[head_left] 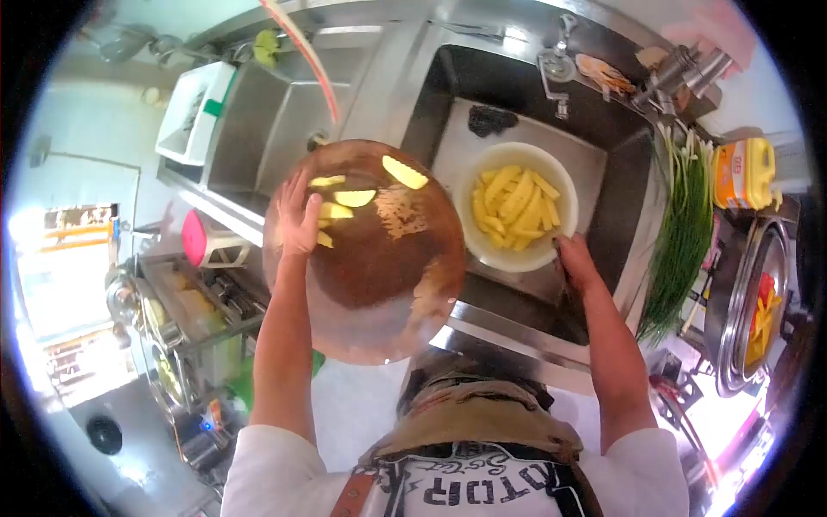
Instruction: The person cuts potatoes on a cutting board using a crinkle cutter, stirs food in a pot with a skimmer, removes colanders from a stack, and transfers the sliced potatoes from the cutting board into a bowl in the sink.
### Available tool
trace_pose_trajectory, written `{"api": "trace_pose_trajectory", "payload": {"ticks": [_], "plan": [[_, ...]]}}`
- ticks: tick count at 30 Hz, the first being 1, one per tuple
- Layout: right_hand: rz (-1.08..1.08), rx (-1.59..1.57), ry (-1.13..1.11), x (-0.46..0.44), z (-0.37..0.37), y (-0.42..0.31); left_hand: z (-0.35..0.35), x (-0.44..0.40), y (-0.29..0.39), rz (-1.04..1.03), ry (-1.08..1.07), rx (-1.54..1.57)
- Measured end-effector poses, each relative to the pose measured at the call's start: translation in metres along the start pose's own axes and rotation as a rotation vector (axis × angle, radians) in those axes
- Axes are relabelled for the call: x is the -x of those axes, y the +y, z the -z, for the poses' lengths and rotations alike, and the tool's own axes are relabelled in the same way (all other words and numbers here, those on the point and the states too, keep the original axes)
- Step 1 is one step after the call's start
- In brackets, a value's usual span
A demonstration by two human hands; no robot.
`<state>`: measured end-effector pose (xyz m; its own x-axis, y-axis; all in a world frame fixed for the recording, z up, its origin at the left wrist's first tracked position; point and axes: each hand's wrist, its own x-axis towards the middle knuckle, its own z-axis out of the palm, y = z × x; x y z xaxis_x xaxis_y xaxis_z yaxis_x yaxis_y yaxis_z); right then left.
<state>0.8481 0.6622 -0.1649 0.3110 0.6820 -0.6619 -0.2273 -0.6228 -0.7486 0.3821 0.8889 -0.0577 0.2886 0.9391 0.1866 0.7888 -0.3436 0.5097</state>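
Observation:
My left hand [299, 215] lies with fingers stretched on the left side of a round wooden chopping board [362, 276], beside several yellow slices that look like crinkle-cut potato [354, 198]. One longer slice [404, 172] is farther right on the board. In the sink, a pale bowl [564, 185] holds many yellow crinkle-cut sticks [517, 207]. At the bowl's lower right rim is my right hand [579, 260], closed around a dark, thin thing that looks like a knife [564, 274] seen nearly edge-on; much of it blends into the dark sink side.
The steel sink [594, 207] has a black scourer [492, 121] inside and a tap [558, 69] behind. Green onions [680, 233] lie along its right edge, near a yellow jug [746, 174]. A second basin [284, 112], a white box [196, 112] and a hose [306, 52] are at left.

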Motion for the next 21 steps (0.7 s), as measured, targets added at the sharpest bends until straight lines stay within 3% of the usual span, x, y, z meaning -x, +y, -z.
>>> {"api": "trace_pose_trajectory", "payload": {"ticks": [2,8,9,11,14,17,19,21], "plan": [[0.048,0.092,0.006,0.001,-0.006,-0.015,-0.025,-0.001,0.044,-0.114,-0.044,0.229],[0.031,0.158,-0.061,0.024,-0.023,-0.066,-0.079,-0.014,0.168,-0.334,-0.099,-0.033],[0.106,0.101,-0.064,0.017,-0.022,-0.056,-0.09,-0.014,0.183,-0.364,-0.092,-0.039],[-0.026,0.171,-0.037,0.001,-0.016,-0.046,-0.112,-0.014,0.215,-0.415,-0.081,-0.061],[-0.041,0.127,-0.007,0.018,-0.021,-0.062,-0.162,-0.019,0.265,-0.132,-0.25,0.261],[-0.112,0.045,-0.016,-0.014,-0.008,-0.019,-0.186,-0.011,0.276,-0.082,-0.126,0.359],[-0.125,-0.041,-0.032,-0.035,-0.003,0.013,-0.136,0.01,0.28,0.049,-0.054,0.53],[-0.127,-0.087,-0.014,-0.056,-0.003,0.042,-0.085,0.051,0.26,0.167,-0.051,0.414]]}}
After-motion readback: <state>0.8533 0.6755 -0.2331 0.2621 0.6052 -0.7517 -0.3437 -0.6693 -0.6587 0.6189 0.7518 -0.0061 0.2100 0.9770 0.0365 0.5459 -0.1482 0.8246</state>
